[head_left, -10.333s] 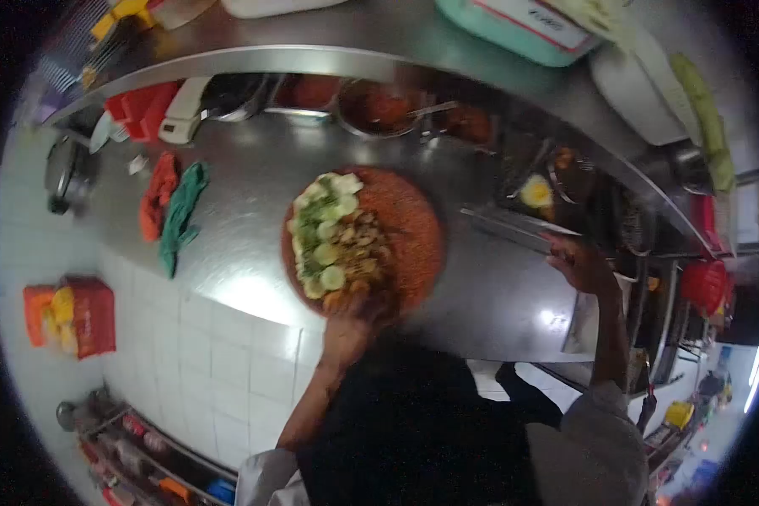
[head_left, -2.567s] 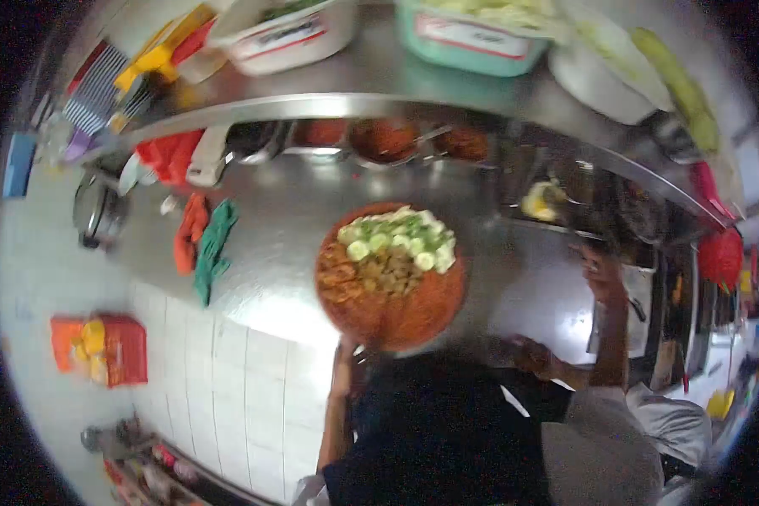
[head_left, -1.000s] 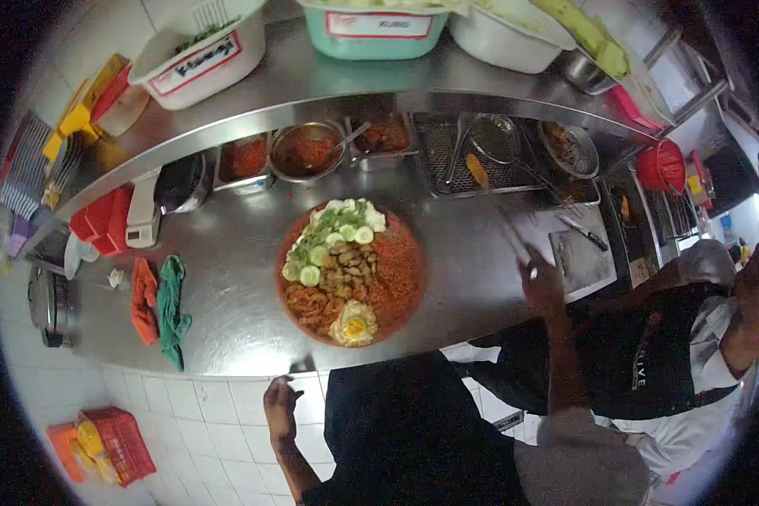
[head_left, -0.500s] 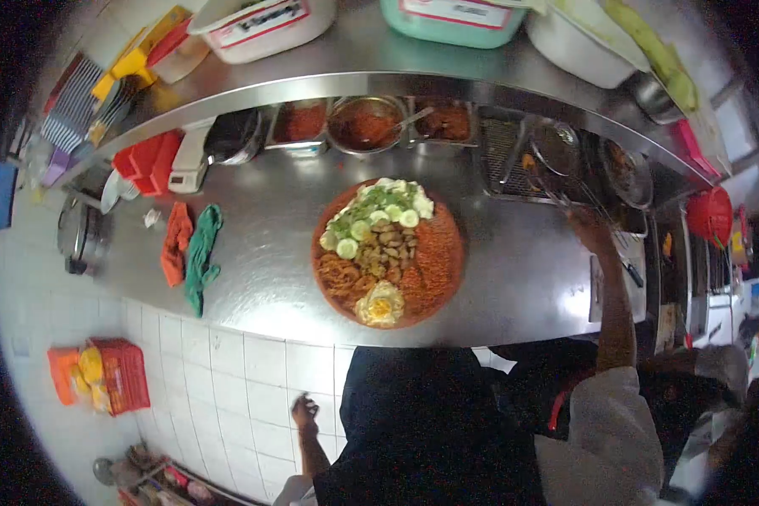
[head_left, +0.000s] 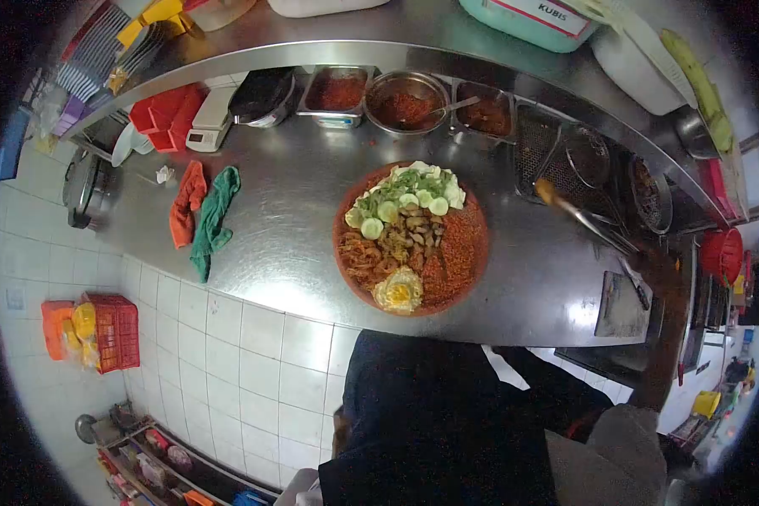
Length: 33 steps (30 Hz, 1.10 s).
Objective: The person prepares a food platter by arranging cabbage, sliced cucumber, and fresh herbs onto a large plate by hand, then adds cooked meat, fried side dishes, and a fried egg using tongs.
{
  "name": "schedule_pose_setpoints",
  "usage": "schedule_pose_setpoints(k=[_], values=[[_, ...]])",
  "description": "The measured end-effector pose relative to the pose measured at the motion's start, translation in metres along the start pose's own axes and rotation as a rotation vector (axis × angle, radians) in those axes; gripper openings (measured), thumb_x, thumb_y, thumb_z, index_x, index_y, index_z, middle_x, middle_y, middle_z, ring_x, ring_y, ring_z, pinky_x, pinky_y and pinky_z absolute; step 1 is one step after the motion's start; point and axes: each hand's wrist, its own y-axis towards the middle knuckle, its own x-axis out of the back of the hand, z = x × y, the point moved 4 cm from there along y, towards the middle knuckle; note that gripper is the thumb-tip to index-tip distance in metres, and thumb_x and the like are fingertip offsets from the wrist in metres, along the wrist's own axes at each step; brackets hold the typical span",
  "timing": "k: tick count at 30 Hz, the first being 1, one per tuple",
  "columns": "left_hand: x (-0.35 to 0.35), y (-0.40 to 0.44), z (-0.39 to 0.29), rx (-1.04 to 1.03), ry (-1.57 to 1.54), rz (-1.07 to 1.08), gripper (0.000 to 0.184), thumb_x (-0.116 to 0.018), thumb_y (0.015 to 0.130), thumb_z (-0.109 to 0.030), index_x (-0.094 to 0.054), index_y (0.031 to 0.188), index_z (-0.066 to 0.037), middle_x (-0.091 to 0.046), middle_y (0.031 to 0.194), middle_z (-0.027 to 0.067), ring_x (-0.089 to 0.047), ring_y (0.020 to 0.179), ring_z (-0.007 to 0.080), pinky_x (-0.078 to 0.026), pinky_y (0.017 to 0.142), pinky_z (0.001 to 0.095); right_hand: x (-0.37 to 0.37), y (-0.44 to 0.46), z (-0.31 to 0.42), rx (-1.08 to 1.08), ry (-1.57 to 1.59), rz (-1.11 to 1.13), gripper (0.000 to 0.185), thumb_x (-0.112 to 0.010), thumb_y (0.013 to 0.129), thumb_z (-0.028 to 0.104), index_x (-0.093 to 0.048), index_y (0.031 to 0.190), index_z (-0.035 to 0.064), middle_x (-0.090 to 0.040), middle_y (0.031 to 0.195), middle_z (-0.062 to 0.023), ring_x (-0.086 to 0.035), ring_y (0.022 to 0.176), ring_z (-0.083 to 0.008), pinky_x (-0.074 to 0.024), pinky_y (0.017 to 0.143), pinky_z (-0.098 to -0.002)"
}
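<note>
My right hand [head_left: 652, 263] is closed on metal tongs [head_left: 600, 228], which point up and left over the counter. A brown, elongated piece of food [head_left: 546, 191] is at the tips of the tongs, beside the mesh tray. A round platter [head_left: 343, 221] stands at mid-counter, bearing reddish grains [head_left: 464, 249], cucumber slices with greens, brown chunks, shredded orange-brown food and a fried egg [head_left: 399, 290] at its lower edge. Only a sliver of my left hand [head_left: 339, 430] shows beside the dark apron, below the counter edge; its fingers are hidden.
Pans of red sauce [head_left: 337, 90] line the back under a shelf [head_left: 312, 52] with tubs. A mesh tray [head_left: 535, 143] and a pan [head_left: 649, 194] stand at right, near a board [head_left: 620, 308] with a knife. Red and green cloths [head_left: 215, 221] lie left.
The egg was absent from the platter 2.6 seconds ago. Since half a second ago, the tongs have come up with the brown piece, and my left hand has moved in against the apron. The view has shifted.
</note>
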Motion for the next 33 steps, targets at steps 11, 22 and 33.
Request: schedule_pose_setpoints(k=[11,22,33], values=[[-0.004,-0.013,-0.208,-0.192,-0.02,-0.02,0.04,-0.058,0.093,-0.039,-0.059,0.118,-0.008,-0.067,0.094,0.0088,-0.066,0.078,0.0196,-0.051,0.068,0.033,-0.089,0.054,0.199,0.968,-0.532,0.606,0.052,-0.064,0.09,0.034,-0.051,0.138,0.0175,-0.065,0.083,-0.0112,-0.063,0.075,-0.0242,-0.0508,0.074,-0.0392],[-0.006,0.001,-0.005,-0.322,0.296,0.101,0.036,-0.059,0.09,-0.035,-0.068,0.106,-0.003,-0.069,0.086,0.0078,-0.064,0.072,0.0177,-0.052,0.064,0.0316,-0.085,0.058,0.226,0.717,-0.622,0.795,0.051,-0.064,0.088,0.034,-0.054,0.135,0.0166,-0.06,0.074,-0.0116,-0.062,0.071,-0.0257,-0.0505,0.068,-0.0401],[0.004,0.039,-0.054,-0.217,0.189,0.089,0.033,-0.057,0.091,-0.03,-0.07,0.102,-0.002,-0.07,0.084,0.0082,-0.064,0.072,0.0161,-0.052,0.062,0.0317,-0.095,0.014,0.139,0.534,-0.284,0.617,0.053,-0.067,0.087,0.031,-0.053,0.136,0.0153,-0.068,0.089,-0.0154,-0.068,0.075,-0.0254,-0.0538,0.07,-0.0389]])
